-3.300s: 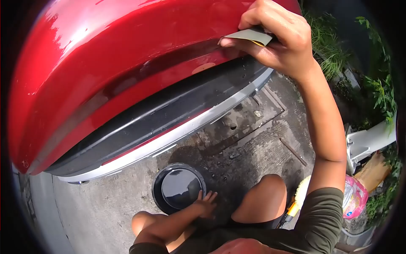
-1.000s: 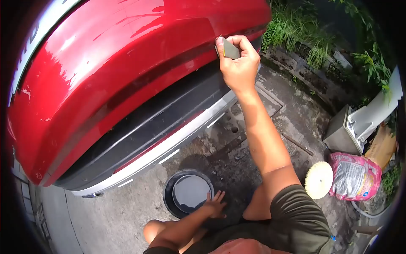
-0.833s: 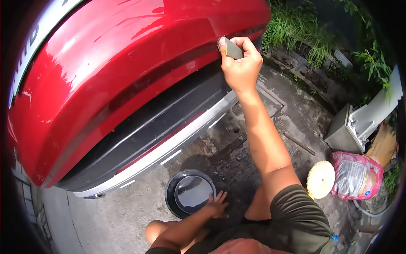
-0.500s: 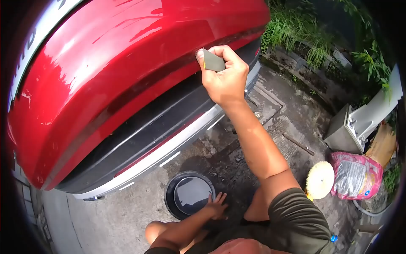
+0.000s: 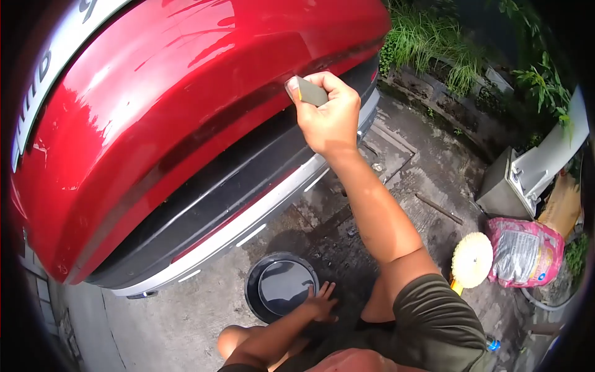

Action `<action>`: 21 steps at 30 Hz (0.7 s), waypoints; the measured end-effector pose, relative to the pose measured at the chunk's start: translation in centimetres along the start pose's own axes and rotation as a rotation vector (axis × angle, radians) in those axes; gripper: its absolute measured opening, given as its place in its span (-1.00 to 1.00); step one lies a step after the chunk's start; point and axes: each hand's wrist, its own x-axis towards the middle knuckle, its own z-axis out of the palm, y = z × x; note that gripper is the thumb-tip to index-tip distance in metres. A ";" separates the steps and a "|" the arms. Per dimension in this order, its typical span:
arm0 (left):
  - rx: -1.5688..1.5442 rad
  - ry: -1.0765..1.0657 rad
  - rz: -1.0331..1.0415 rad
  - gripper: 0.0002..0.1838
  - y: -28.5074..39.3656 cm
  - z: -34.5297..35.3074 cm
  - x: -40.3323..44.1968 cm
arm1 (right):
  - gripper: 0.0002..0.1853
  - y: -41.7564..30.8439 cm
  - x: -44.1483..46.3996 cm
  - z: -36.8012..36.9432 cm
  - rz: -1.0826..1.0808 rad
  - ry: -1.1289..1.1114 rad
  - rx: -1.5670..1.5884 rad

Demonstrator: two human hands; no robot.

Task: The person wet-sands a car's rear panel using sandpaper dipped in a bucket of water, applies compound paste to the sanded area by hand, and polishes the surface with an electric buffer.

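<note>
1. the right hand has its grip clamped on a folded gray sheet, with the thumb on the far side.
2. the sheet's front end looks to be touching the red car panel, near its lower edge.
3. i think the sheet is light, thin and a bit stiff, but easy to bend. it could get slippery if wet. the fold's middle seems a good place to hold it.
4. the left hand holds nothing; its fingers are spread by the black basin. i cannot tell if they touch the rim.
5. the basin sits on the ground, with shiny stuff inside that looks like water.
6. off to the right is a pink bag; i cannot tell what is in it.
</note>
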 end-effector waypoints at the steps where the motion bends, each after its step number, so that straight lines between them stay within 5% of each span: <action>1: -0.010 0.013 -0.003 -0.04 0.0 0.0 0.0 | -0.71 0.7 1.2 -0.9 0.038 0.034 0.006; 6: -0.005 0.014 -0.004 -0.05 0.1 -0.7 0.2 | -0.72 -0.2 -0.2 0.3 -0.102 -0.005 0.024; 10: -0.016 0.039 -0.006 -0.06 0.1 -0.1 -0.1 | -0.70 1.4 2.3 -1.2 0.125 0.081 0.098; 13: 0.011 0.112 0.041 -0.12 -0.2 -1.1 -0.8 | -0.72 -0.6 0.3 -0.7 -0.050 0.086 0.210; 15: -0.089 0.522 0.156 -0.29 -0.6 -4.9 -4.6 | -0.74 -0.4 0.0 -2.5 -0.030 0.236 0.434; 17: -0.027 1.292 0.177 -0.44 0.0 -11.6 -12.5 | -0.74 -0.6 -1.8 -3.9 0.135 0.366 0.662; 21: 0.883 2.102 -0.333 -0.44 -3.3 -21.5 -26.6 | -0.69 0.9 -6.0 -2.6 0.320 0.270 0.825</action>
